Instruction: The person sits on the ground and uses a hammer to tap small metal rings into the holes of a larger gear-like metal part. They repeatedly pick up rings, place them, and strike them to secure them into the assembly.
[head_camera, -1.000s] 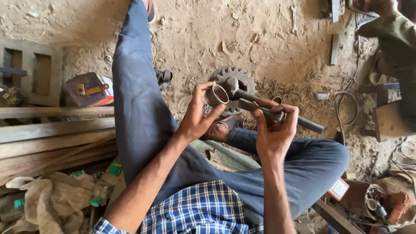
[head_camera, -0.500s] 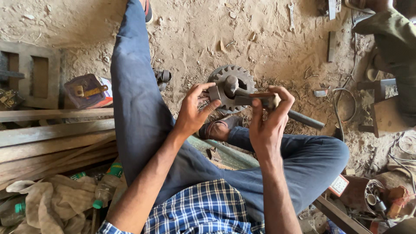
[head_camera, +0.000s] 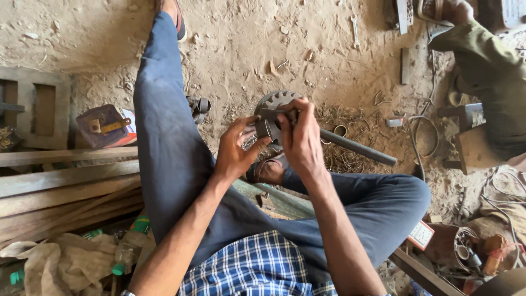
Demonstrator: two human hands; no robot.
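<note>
1. Nearest the camera, a blue-and-white checked shirt point(head_camera: 249, 266) covered the person's lap, and both forearms reached out from it over dark blue trousers point(head_camera: 175, 159).
2. At the lower left lay a crumpled beige cloth point(head_camera: 55, 257), with a clear plastic bottle with a green cap point(head_camera: 127, 253) lying beside it.
3. Weathered grey wooden planks point(head_camera: 60, 186) lay stacked to the left of the outstretched leg.
4. At the lower right, a small white card with a red edge point(head_camera: 421, 234) lay against the bent knee; its markings were too small to tell.
5. The left hand point(head_camera: 236, 149) curled around a short grey metal sleeve point(head_camera: 267, 129), thumb and fingers pinching its body.
6. The right hand point(head_camera: 300, 137) closed over the top of the same piece, fingers pressed down where a long dark steel rod point(head_camera: 359, 147) met it; the rod slanted away to the right above the floor.
7. Both hands hid the joint between sleeve and rod.
8. Just behind the hands, a round toothed metal gear point(head_camera: 276, 100) lay on the sandy dirt floor point(head_camera: 235, 49), half covered by the fingers.
9. Left of the leg rested a dark brown rectangular tin with a yellow patch point(head_camera: 104, 127).
10. Farther left stood a grey concrete block with square openings point(head_camera: 35, 112).
11. At the far right, another person's olive-green sleeve point(head_camera: 487, 77) reached into view.
</note>
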